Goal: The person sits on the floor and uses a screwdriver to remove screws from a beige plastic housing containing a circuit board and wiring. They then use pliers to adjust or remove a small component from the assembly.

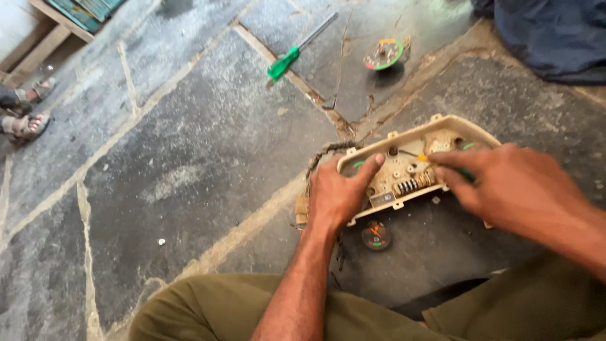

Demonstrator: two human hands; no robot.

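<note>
Two hands on cream housing (442,136) lying on stone floor (189,158). Left hand (338,192) presses housing's left end, thumb on top, holding nothing. Right hand (505,183) pinches small screwdriver (424,158), mostly hidden. Round gauge (376,235) just below housing; second gauge (384,54) and green screwdriver (297,50) farther off. Sandalled feet (25,110) cut off at left edge.

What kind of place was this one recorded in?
Probably an informal repair spot on the ground: the person sits on a cracked stone-slab floor, both hands on an opened cream instrument-cluster housing, with a green-handled screwdriver and loose gauge dials lying about.
</note>
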